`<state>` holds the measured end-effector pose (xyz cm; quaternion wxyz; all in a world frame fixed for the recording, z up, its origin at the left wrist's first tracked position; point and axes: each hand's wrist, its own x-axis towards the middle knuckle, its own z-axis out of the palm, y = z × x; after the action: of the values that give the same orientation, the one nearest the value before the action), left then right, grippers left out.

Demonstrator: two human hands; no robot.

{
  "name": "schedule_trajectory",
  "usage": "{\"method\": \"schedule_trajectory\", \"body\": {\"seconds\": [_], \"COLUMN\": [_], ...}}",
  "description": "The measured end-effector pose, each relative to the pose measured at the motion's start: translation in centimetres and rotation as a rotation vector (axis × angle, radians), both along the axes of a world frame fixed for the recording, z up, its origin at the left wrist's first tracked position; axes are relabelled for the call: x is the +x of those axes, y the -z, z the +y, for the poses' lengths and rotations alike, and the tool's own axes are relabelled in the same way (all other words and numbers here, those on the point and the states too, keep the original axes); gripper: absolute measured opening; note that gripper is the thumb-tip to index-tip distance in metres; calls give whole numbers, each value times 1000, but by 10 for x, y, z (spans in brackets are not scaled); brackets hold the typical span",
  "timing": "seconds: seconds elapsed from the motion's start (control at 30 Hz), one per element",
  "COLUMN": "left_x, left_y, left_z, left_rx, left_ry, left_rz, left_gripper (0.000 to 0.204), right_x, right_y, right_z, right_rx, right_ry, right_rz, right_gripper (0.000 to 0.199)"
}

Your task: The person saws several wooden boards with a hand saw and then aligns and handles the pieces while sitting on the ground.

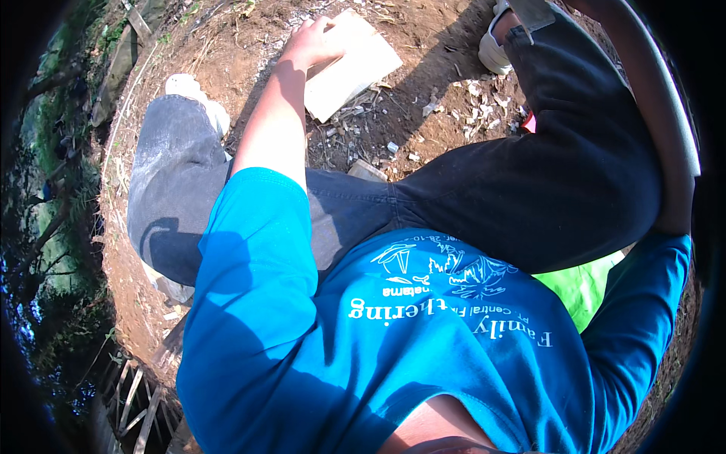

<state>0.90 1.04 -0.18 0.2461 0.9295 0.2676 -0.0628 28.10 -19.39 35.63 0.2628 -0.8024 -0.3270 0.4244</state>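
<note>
My left hand (pixel 311 44) reaches forward and grips the upper left edge of a pale, squared block of wood (pixel 355 64). The block rests tilted on the ground between my legs. My right arm (pixel 658 83) is raised along the right side, and its hand lies beyond the top edge of the view. Near where that forearm leaves the picture, a flat, grey, blade-like piece (pixel 534 13) hangs above my right shin. Its handle is hidden, so the kind of tool cannot be told.
Pale wood chips (pixel 484 113) litter the brown soil around the block. A small wood offcut (pixel 367 171) lies close to my lap. Bright green material (pixel 582 287) shows under my right thigh, with a small red thing (pixel 529 122) near my right knee. Plants and sticks (pixel 136 401) border the left.
</note>
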Motion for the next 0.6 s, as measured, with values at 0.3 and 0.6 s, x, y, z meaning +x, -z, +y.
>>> {"method": "schedule_trajectory", "body": {"seconds": [0.3,0.6], "left_x": [33,91], "left_y": [-59,-215], "left_z": [-20,-104], "left_rx": [-815,-1439], "left_ry": [-475,65], "left_rz": [-286,-398], "left_gripper": [94,69], "right_x": [15,20], "right_y": [32,64], "right_z": [2,11], "right_rx": [-96,166], "right_ry": [-315,-283], "right_rz": [72,58], "right_gripper": [35,38]}}
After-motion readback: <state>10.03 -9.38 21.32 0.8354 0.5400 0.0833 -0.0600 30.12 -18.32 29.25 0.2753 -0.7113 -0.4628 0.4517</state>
